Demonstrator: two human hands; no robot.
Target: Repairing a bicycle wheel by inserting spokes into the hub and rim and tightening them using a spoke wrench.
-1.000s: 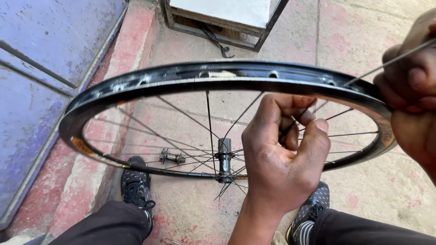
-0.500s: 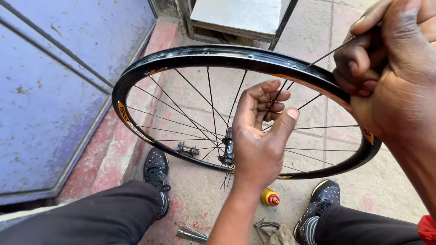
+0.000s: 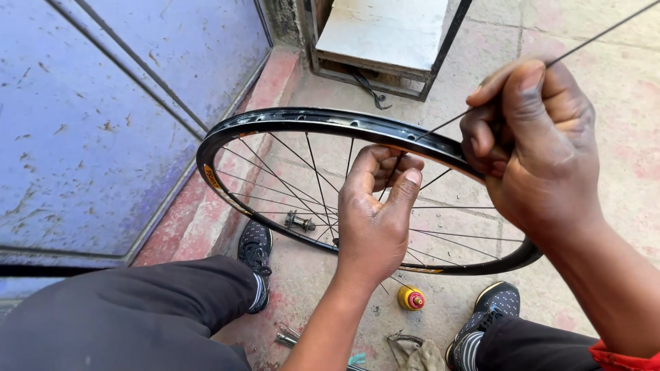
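Wheel rim (image 3: 289, 124): stood upright between the person's shoes, over the pavement.
Left hand (image 3: 377, 206): fingers curled shut, pinching a spoke (image 3: 393, 172) just inside the rim.
Right hand (image 3: 535, 144): closed around a loose spoke (image 3: 598, 33) at the rim's top.
Small yellow bottle (image 3: 411, 298): lay on the pavement below.

glossy black metal rim (image 3: 330, 124), thin wire spokes (image 3: 302, 172), rough concrete floor (image 3: 619, 89)

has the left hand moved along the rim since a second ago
Cannot tell: the camera itself shifted. The left hand pinches a thin metal spoke just inside the black bicycle wheel rim, as before.
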